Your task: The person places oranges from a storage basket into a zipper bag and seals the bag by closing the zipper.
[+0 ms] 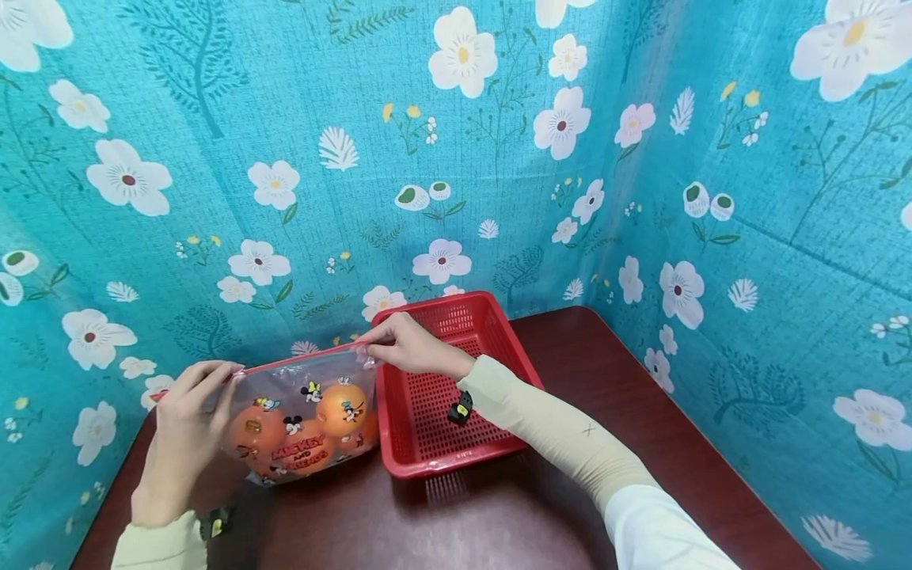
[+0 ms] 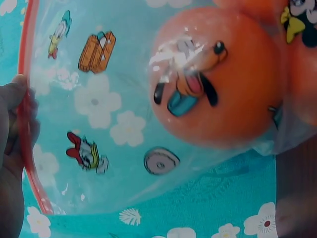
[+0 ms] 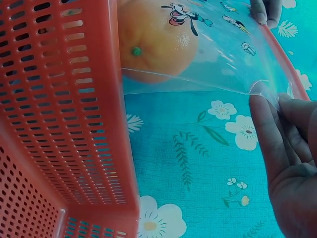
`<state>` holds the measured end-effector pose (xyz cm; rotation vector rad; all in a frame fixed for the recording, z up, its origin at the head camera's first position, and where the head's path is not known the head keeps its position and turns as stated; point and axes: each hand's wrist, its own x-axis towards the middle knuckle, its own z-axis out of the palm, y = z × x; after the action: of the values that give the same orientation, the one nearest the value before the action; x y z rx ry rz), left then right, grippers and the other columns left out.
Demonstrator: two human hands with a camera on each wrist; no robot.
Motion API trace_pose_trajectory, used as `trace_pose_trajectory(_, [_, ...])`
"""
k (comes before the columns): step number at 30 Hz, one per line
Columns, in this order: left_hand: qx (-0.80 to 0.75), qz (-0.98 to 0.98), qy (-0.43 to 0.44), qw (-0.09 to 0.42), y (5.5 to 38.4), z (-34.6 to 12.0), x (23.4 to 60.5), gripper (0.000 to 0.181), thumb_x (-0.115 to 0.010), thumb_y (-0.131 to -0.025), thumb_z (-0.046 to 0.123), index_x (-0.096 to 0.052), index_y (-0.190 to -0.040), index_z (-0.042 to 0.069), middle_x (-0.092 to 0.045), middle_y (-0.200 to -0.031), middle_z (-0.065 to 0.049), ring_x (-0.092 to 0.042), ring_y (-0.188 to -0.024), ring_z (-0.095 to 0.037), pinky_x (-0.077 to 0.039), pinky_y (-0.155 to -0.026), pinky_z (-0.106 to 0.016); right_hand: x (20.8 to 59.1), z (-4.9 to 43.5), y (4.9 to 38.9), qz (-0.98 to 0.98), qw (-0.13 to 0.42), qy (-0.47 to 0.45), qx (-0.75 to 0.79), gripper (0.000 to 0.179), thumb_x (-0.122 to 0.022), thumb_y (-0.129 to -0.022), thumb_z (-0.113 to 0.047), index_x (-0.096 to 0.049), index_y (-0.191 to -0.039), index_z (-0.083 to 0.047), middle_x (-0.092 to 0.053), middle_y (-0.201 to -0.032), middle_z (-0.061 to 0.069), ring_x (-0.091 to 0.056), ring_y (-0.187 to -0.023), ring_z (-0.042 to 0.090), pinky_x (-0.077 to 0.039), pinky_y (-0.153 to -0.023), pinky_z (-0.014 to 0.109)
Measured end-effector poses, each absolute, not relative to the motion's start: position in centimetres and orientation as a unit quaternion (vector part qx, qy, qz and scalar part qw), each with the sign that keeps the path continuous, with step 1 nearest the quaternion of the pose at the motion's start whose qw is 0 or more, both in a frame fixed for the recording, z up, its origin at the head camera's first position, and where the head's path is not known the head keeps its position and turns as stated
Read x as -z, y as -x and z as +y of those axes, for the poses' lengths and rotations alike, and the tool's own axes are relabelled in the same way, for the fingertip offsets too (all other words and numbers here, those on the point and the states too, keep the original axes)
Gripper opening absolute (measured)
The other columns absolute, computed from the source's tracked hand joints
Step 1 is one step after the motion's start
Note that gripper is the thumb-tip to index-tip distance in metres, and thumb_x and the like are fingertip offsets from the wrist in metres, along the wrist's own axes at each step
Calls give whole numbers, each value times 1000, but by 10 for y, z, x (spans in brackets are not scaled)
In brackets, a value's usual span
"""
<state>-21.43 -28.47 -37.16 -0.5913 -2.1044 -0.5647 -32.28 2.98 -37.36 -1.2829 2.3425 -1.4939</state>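
Observation:
A clear zip bag point(image 1: 285, 388) with a red top strip and cartoon prints hangs between both hands, several oranges point(image 1: 340, 408) inside it. My left hand point(image 1: 188, 423) pinches the strip's left end. At the other end, my right hand point(image 1: 406, 344) pinches the top corner, above the red basket's left side. In the left wrist view, the left hand point(image 2: 15, 134) grips the red strip point(image 2: 27, 114) and an orange point(image 2: 218, 79) shows through the plastic. The right wrist view has the right hand point(image 3: 292, 148) holding the bag's corner, near an orange point(image 3: 153, 39) with a green stem spot.
A red plastic basket point(image 1: 399, 459) with slotted walls stands on the dark wooden table point(image 1: 570, 491), right beside the bag. Its perforated floor point(image 1: 456, 412) is visible beneath the right forearm. Blue flowered cloth point(image 1: 356, 198) rises behind the table and along its right side.

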Motion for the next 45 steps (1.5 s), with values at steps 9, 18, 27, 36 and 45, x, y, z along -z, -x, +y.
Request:
trace_pose_trajectory(9, [227,-831,230,453,210,-293,373,37,-78,-69,-23,-71,-104,-12,-66,-97,-26,-61,-88,-38,-30,-102,-1,372,31,320,757,51,410,506,23,-60,-100,-1,-74,-118,1,-78,-98,11,-74,-80,8,-58,-66,23])
trace_pose_trajectory(18, [216,-841,198,455,202,-304,376,34,-78,-75,-19,-71,-107,-12,-67,-100,-26,-61,-89,-39,-27,-102,-1,370,32,317,761,50,410,499,23,-59,-101,-1,-74,-119,2,-78,-98,11,-74,-79,9,-59,-66,24])
trace_pose_trajectory(27, [208,-850,175,452,193,-315,377,34,-77,-75,-19,-70,-108,-13,-66,-101,-27,-57,-87,-33,-29,-90,4,369,32,317,762,50,421,491,25,-58,-101,1,-72,-121,3,-78,-97,11,-74,-78,8,-57,-61,26])
trace_pose_trajectory(36, [215,-843,174,462,190,-322,377,30,-76,-79,-17,-70,-108,-13,-66,-102,-29,-51,-91,-13,-30,-93,4,368,32,315,767,38,424,480,24,-60,-100,-1,-73,-120,2,-77,-92,10,-73,-74,21,-46,-54,20])
trace_pose_trajectory(45, [240,-838,156,465,188,-327,379,29,-76,-79,-17,-71,-107,-13,-66,-104,-30,-40,-98,20,-31,-87,4,367,34,316,770,35,426,474,24,-60,-100,-2,-74,-120,1,-76,-88,7,-71,-68,15,-44,-53,20])
